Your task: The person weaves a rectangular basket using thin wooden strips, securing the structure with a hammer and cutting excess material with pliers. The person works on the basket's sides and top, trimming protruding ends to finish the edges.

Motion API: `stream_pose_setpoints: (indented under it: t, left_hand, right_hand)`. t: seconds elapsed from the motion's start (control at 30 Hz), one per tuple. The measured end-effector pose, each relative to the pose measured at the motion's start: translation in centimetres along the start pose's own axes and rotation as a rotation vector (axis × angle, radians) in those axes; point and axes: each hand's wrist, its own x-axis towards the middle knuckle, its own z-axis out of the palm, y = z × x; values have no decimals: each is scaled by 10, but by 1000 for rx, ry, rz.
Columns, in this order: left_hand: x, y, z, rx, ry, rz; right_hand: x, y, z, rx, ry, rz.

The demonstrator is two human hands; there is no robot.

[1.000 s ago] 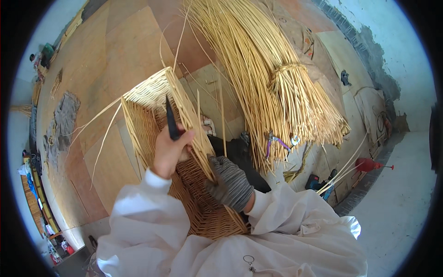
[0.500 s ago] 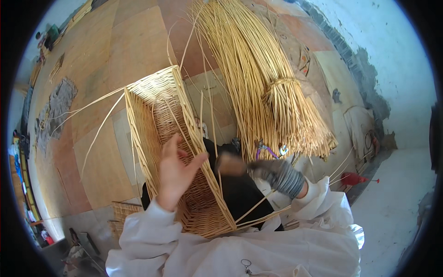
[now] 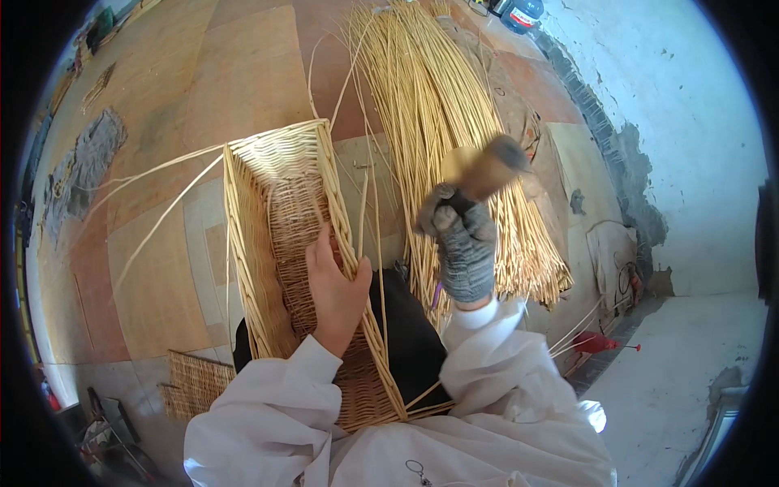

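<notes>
A long rectangular wicker basket (image 3: 243,260) with loose rods at its rim lies in front of me. My bare left hand (image 3: 334,296) grips its right rim, fingers curled over at the inner side and thumb near the top. My right hand (image 3: 462,243), in a grey striped glove, is closed round a wooden-headed striking tool (image 3: 491,169), blurred and held up to the right of the basket, over a large bundle of pale willow rods (image 3: 430,81). Black cloth (image 3: 406,316) lies beside and under the basket.
Purple-handled pliers (image 3: 438,294) are partly hidden beside the bundle. A red tool (image 3: 596,342) lies near the right wall. A water jug (image 3: 521,15) stands at the back, a grey rag (image 3: 85,162) lies at left, and a woven panel (image 3: 195,381) sits at lower left.
My right hand has risen from the basket's rim with the wooden tool. The dark pointed tool my left hand held has left view; that hand now grips the rim.
</notes>
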Motion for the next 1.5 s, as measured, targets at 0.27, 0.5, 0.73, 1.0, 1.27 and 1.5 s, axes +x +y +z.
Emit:
stream_pose_setpoints:
  t: [0.27,0.5,0.73,1.0,1.27,1.5]
  left_hand:
    - [-2,-11,-1,-413,-168,-181]
    - [-2,-16,-6,-529,-249,-326]
    - [-5,-26,8,-551,-159,-256]
    - [-2,-26,3,-531,-173,-327]
    - [-1,-22,5,-93,-230,-70]
    - [0,1,-68,199,34,71]
  right_hand:
    - [6,100,36,995,-87,216]
    - [9,112,38,1015,-14,274]
    - [8,107,43,915,86,308]
    - [7,98,61,483,312,444]
    - [3,131,37,119,-23,214]
    - [35,103,-23,-121,21,664]
